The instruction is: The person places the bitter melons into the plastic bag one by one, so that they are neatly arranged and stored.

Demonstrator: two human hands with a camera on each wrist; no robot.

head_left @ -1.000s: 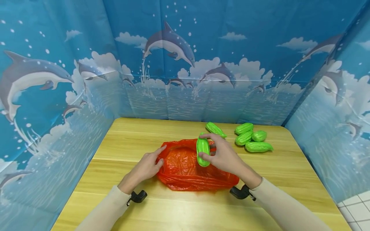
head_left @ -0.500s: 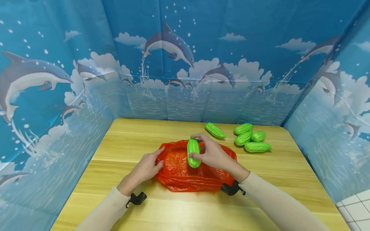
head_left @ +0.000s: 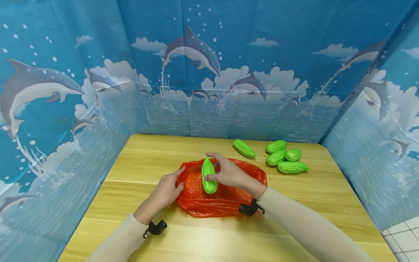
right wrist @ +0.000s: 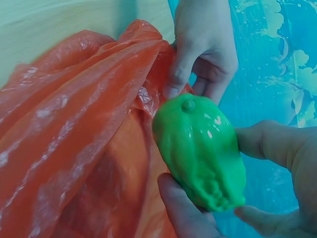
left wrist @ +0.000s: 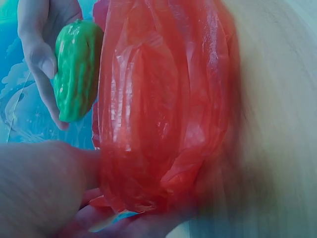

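Note:
A shiny green bitter melon (head_left: 208, 176), perhaps a model, is held by my right hand (head_left: 229, 174) between thumb and fingers. It hangs upright over the mouth of a red plastic bag (head_left: 226, 207). The right wrist view shows the blunt stem end of the bitter melon (right wrist: 198, 144) with the fingers around it. My left hand (head_left: 166, 189) grips the left rim of the bag, its thumb on the inner side, as the right wrist view shows. Close in the left wrist view, the bag (left wrist: 153, 99) covers part of the left fingers.
One more bitter melon (head_left: 244, 148) lies near the table's back edge. A cluster of several bitter melons (head_left: 292, 167) lies to its right on the wooden table (head_left: 140, 153). A blue dolphin-print curtain (head_left: 209, 109) surrounds the table on the back and sides.
My right hand has carried the bitter melon leftward over the bag, toward my left hand. The left hand keeps its grip on the bag's rim, nearly still.

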